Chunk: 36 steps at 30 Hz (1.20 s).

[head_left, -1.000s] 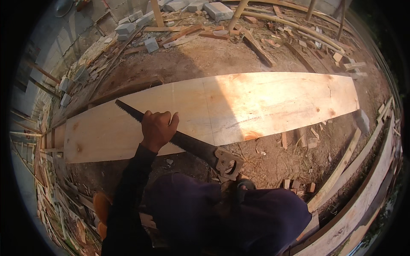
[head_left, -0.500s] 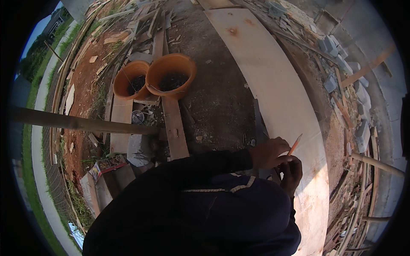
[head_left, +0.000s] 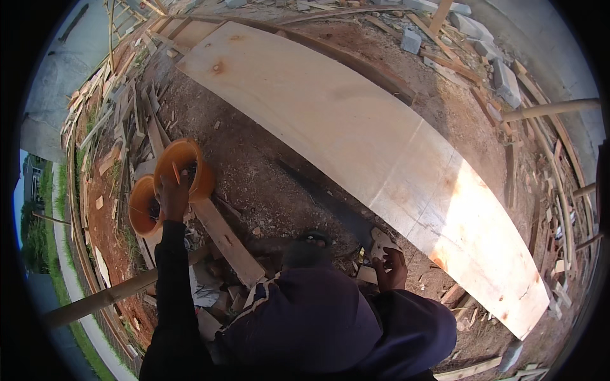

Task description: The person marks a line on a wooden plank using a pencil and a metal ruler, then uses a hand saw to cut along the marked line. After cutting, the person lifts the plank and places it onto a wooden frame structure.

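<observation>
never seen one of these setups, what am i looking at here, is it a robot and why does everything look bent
No robot here: these are a person's own two bare hands. The picture comes from a wide fisheye camera worn on the head, looking down, so straight edges curve. The left hand holds an orange pencil at the mouth of an orange bucket, with a second bucket beside it. The right hand holds a handsaw by its handle. Past the saw stretches a long pale board, sunlit toward one end. Grey blocks lie beyond it.
</observation>
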{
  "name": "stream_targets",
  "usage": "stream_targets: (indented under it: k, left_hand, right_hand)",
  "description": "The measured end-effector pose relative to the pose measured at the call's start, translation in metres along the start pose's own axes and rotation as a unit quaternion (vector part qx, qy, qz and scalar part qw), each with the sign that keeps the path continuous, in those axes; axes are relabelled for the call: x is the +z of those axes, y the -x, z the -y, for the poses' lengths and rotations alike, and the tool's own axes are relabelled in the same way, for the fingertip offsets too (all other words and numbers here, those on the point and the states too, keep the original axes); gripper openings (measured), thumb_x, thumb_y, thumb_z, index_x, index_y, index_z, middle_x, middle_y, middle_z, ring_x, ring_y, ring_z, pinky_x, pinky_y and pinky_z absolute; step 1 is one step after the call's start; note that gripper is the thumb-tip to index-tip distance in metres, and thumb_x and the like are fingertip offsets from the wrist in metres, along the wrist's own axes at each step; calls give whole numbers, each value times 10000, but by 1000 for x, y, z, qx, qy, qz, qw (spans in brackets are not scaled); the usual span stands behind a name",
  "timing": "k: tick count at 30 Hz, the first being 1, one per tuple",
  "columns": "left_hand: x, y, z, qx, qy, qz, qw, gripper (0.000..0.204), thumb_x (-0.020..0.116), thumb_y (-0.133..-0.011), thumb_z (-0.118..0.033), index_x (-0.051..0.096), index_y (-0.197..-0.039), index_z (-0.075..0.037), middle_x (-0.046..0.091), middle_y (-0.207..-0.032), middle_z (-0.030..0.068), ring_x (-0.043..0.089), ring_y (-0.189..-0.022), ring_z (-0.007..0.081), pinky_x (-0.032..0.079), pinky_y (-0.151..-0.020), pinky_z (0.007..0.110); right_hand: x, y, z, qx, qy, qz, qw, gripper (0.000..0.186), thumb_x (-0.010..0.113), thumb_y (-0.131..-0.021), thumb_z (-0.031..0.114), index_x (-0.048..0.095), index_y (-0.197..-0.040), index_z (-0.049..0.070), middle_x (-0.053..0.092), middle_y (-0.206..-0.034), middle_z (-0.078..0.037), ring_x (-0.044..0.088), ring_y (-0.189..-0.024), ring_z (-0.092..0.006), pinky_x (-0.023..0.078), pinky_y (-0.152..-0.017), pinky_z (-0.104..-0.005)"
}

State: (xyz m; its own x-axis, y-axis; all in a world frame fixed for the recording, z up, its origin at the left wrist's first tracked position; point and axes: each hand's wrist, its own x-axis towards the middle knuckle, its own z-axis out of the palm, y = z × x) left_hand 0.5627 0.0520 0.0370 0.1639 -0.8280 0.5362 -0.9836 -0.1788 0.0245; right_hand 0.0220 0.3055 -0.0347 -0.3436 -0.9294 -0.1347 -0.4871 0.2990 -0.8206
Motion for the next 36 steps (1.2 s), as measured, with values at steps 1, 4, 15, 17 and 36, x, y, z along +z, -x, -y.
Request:
stream_targets:
  k: [1,4,15,17,36]
  left_hand:
    - [2,0,-15,56,-98,-134,985,431,612,-999,-391,694,-1020,31,723,-1004,203,680,-924,355,472,-755,469]
    - [13,-2,-93,73,159,209,962,549,610,-997,-483,619,-1231,13,673,-1138,214,649,-1051,345,478,-873,440]
    - [32,-4,-307,-388,695,384,467,569,655,-1022,-375,451,-1450,-60,521,-1369,149,496,-1295,312,426,-1107,520]
    - [54,-5,-291,-354,713,400,455,546,657,-1024,-350,462,-1450,-69,515,-1387,121,496,-1295,292,426,-1098,499]
    - [128,-138,-204,-285,756,352,472,378,600,-1058,-317,533,-1344,-79,600,-1284,73,572,-1210,243,457,-1098,443]
  right_hand:
    - [-4,16,-22,-24,59,-63,996,468,800,-849,190,623,-1252,31,655,-1180,-160,669,-1026,-338,560,-874,-435]
    - [23,70,-93,9,178,-112,978,549,784,-813,237,589,-1297,66,625,-1182,-168,622,-1084,-391,552,-853,-480]
    - [24,45,-44,212,-323,-273,881,639,690,-983,239,409,-1510,13,527,-1427,-238,583,-1229,-393,535,-943,-462]
    - [-6,35,-55,208,-558,-324,735,632,613,-1039,313,368,-1533,5,517,-1458,-205,565,-1277,-359,493,-1021,-452]
    - [-67,-88,-6,14,-726,-245,642,395,549,-1065,204,528,-1382,-29,596,-1350,-130,550,-1275,-265,429,-1108,-422]
